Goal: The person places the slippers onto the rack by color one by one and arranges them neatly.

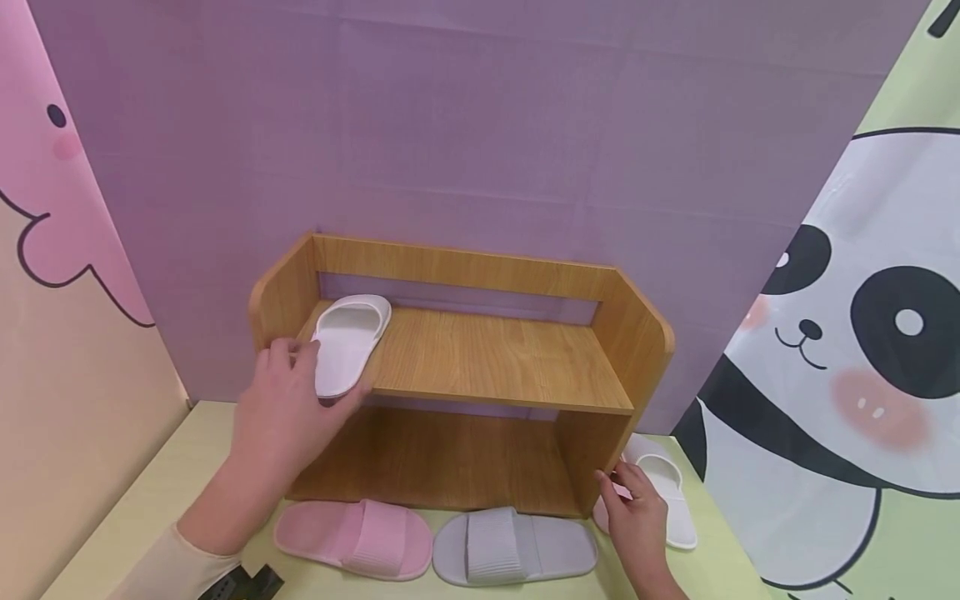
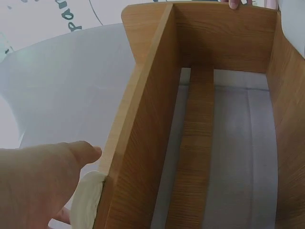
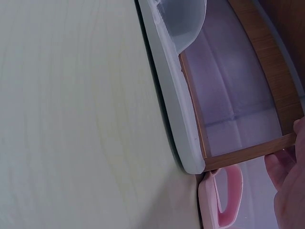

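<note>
A white slipper lies on the left end of the wooden shoe rack's upper shelf, its toe strap toward the back. My left hand spans its near end, fingers at the left edge. In the left wrist view the thumb of my left hand is extended, apart from the slipper's edge. At the lower right front of the rack, my right hand pinches the side panel's edge between thumb and fingers.
A pink slipper and a grey slipper lie before the rack. Right of it, a white slipper and a pink slipper are partly hidden by my hand and the panel. A purple cloth hangs behind.
</note>
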{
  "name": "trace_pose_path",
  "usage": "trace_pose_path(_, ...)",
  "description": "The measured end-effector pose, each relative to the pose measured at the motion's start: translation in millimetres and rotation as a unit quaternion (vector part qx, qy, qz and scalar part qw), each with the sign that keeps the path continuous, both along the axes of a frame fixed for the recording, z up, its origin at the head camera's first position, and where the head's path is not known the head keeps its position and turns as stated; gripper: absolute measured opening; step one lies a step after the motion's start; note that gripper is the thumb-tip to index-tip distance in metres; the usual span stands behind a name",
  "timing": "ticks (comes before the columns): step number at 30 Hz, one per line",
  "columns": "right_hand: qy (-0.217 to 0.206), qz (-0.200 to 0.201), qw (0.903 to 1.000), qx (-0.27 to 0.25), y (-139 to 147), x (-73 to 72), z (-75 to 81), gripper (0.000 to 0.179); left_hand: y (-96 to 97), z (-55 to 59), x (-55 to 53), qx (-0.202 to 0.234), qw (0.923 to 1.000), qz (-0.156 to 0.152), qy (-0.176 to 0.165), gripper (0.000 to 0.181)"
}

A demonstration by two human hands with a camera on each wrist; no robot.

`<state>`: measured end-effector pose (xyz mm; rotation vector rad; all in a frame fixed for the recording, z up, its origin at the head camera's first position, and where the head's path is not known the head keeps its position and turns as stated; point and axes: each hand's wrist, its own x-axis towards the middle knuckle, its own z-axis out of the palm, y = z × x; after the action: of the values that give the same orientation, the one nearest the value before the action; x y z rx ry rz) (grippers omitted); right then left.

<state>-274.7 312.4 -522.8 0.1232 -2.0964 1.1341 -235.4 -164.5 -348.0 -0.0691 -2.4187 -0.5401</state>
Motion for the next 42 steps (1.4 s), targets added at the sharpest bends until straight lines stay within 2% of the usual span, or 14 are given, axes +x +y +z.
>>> trace_pose_path(3, -0.009, -0.003, 1.0, 0.0, 0, 0.2, 0.2, 0.029, -4.1, -0.9, 7.1, 0.018, 0.9998, -0.01, 0.006, 0.09)
trace_pose_path(9, -0.019, -0.01, 0.9998, 0.004, 1, 0.1, 0.0, 0.03, -14.3, -1.8, 22.0, 0.029, 0.9984, -0.022, 0.043, 0.082)
trace_pose_path(13, -0.024, -0.01, 0.9997, 0.001, 1, 0.0, 0.1, 0.03, -22.7, -3.7, 29.1, 0.023, 0.9982, -0.014, 0.053, 0.086)
trace_pose_path(19, -0.02, -0.009, 0.9998, 0.0, 1, 0.7, 0.2, 0.03, -36.1, -13.1, 34.4, 0.019, 0.9984, -0.001, 0.054, 0.089)
trace_pose_path(27, -0.015, -0.011, 0.9998, 0.006, 2, -1.4, -2.5, 0.029, -52.2, -31.1, 32.9, 0.045, 0.9974, -0.005, 0.056, 0.09)
trace_pose_path(34, -0.021, -0.01, 0.9997, 0.005, 2, -1.5, -2.1, 0.029, -65.7, -50.2, 23.1, 0.069, 0.9963, -0.029, 0.043, 0.093)
trace_pose_path(42, -0.015, -0.004, 0.9999, 0.001, 1, 0.4, -0.6, 0.027, -78.0, -71.9, 10.9, 0.08, 0.9948, -0.057, 0.026, 0.086)
